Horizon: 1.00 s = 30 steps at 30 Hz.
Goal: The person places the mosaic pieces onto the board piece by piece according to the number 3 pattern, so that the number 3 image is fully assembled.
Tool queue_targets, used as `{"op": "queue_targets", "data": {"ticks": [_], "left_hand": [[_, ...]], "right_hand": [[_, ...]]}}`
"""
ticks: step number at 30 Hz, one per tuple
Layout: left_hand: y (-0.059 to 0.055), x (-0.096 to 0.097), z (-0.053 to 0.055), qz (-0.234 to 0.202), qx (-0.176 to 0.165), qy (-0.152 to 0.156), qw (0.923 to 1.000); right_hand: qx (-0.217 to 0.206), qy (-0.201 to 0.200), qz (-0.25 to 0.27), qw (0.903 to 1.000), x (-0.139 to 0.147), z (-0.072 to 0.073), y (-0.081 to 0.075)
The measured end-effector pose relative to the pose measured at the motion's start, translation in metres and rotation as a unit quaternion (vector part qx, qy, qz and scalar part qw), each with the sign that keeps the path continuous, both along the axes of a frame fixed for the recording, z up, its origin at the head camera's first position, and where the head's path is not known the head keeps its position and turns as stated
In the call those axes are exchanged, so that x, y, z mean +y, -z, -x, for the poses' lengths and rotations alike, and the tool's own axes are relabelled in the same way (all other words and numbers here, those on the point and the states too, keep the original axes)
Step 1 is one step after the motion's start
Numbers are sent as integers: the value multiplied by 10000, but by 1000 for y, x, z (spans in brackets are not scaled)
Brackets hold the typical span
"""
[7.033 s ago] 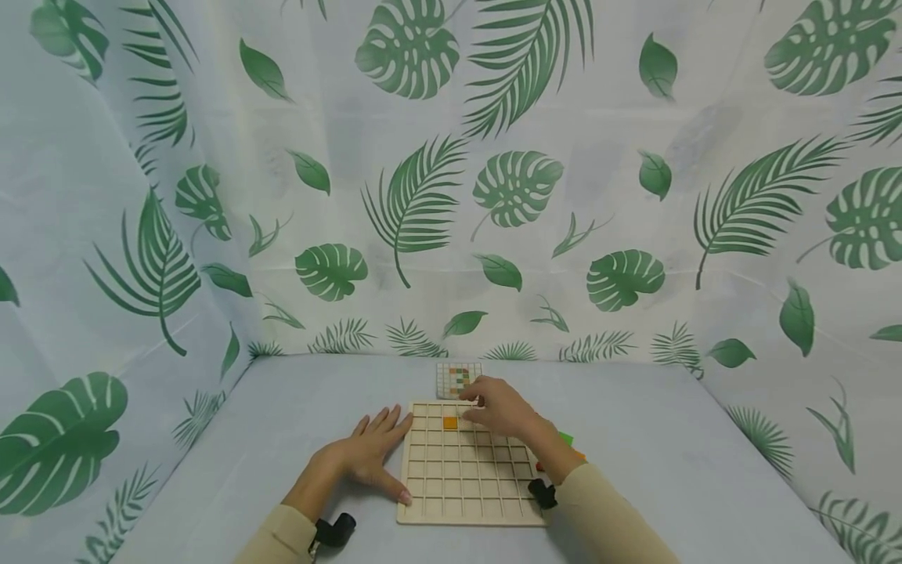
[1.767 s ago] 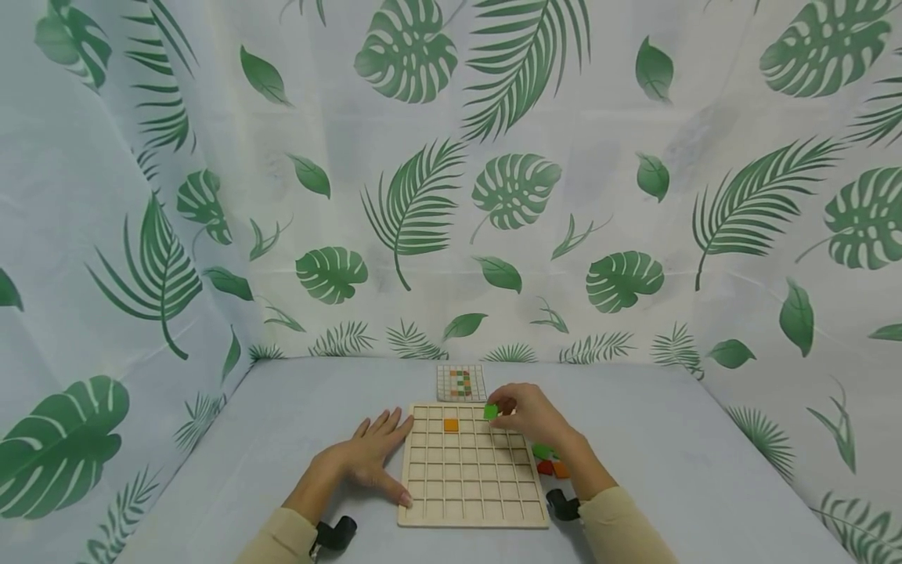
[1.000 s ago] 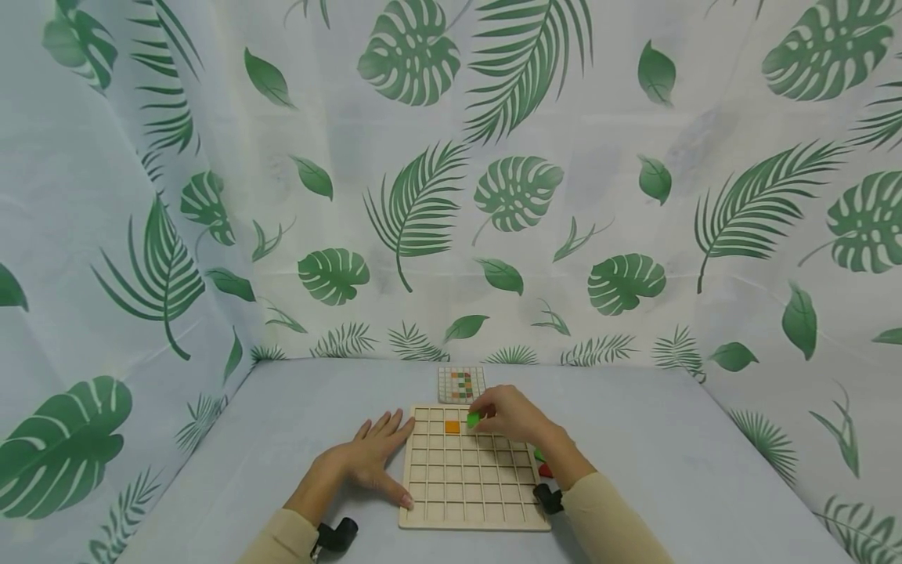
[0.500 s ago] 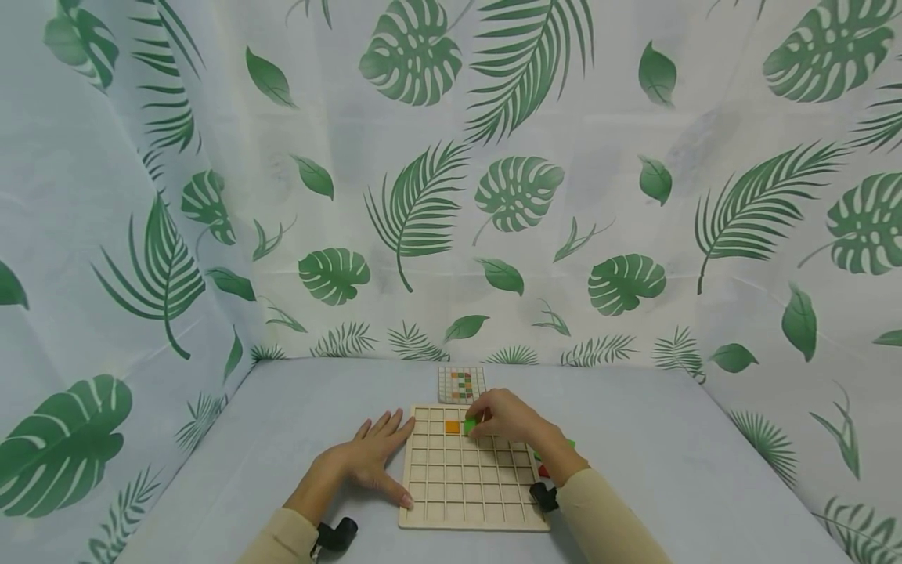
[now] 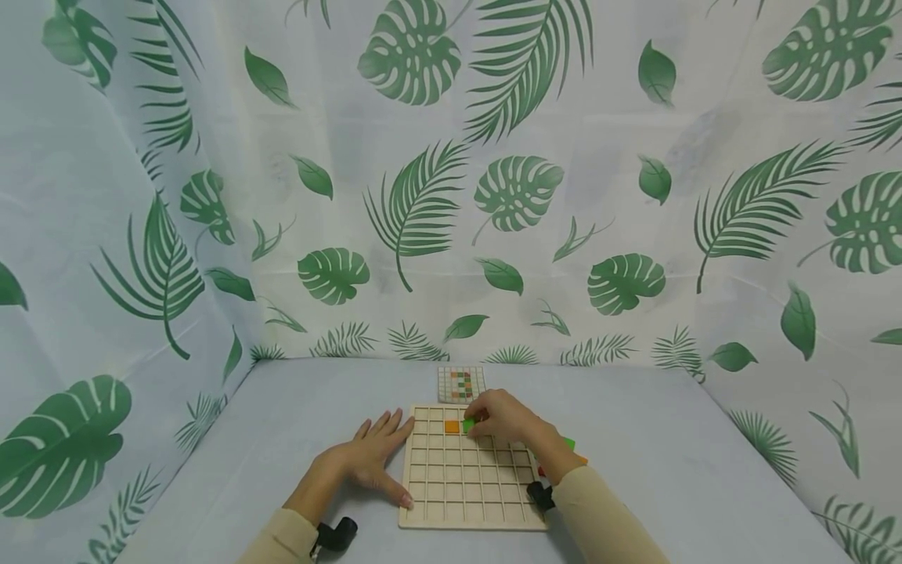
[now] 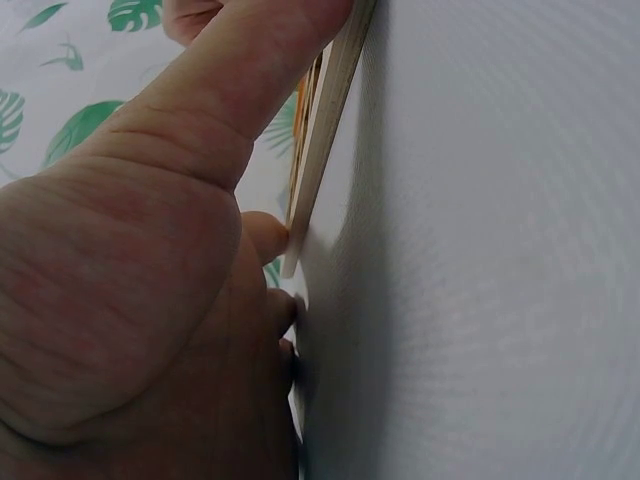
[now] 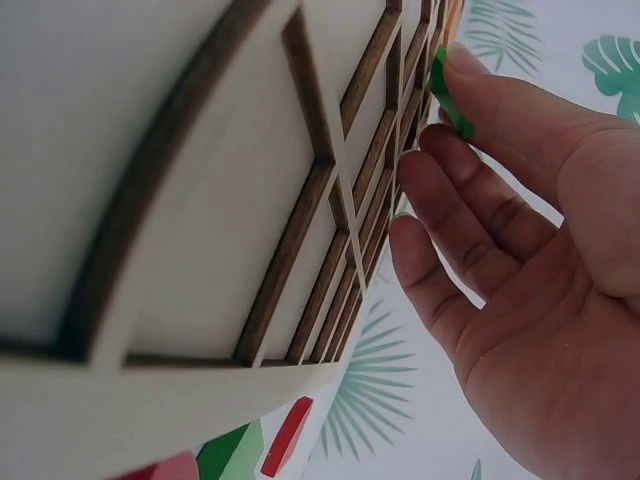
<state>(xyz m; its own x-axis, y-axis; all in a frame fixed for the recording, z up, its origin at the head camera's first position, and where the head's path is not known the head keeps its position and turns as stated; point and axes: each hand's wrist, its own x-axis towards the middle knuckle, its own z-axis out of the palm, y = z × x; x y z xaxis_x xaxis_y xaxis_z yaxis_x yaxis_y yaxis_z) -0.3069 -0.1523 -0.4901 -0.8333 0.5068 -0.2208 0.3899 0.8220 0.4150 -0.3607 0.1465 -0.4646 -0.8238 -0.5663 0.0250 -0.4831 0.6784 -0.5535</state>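
Observation:
A pale wooden grid board [image 5: 472, 492] lies on the table. An orange square tile [image 5: 452, 427] sits in its second row from the far edge. My right hand [image 5: 506, 415] pinches a green tile [image 5: 468, 425] between thumb and fingers, in the cell just right of the orange one. In the right wrist view this green tile [image 7: 450, 95] is tilted against the board's surface, the other fingers curving near the grid. My left hand [image 5: 369, 458] lies spread at the board's left edge, thumb and index fingertip touching it. In the left wrist view the thumb [image 6: 215, 85] reaches the board's side.
Behind the board lies a small printed card [image 5: 445, 389] with a coloured grid pattern. Loose green [image 5: 568, 443], orange [image 5: 581, 460] and red [image 5: 541, 471] pieces lie right of the board, partly hidden by the right forearm. A leaf-print curtain [image 5: 437, 329] encloses the table.
Seven seconds ago the right hand was over the board with no green tile visible. It has since carried a green tile leftward and lowered it beside the orange tile. The left hand stays put.

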Motion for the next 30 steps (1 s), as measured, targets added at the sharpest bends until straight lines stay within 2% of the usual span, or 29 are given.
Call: {"op": "queue_targets", "data": {"ticks": [9, 30], "left_hand": [[-3, 0, -2, -48, 36, -11, 10000], [-1, 1, -1, 30, 1, -21, 10000]], "right_hand": [[65, -144, -79, 9998, -2, 1, -1], [52, -132, -293, 9995, -11, -3, -3]]}}
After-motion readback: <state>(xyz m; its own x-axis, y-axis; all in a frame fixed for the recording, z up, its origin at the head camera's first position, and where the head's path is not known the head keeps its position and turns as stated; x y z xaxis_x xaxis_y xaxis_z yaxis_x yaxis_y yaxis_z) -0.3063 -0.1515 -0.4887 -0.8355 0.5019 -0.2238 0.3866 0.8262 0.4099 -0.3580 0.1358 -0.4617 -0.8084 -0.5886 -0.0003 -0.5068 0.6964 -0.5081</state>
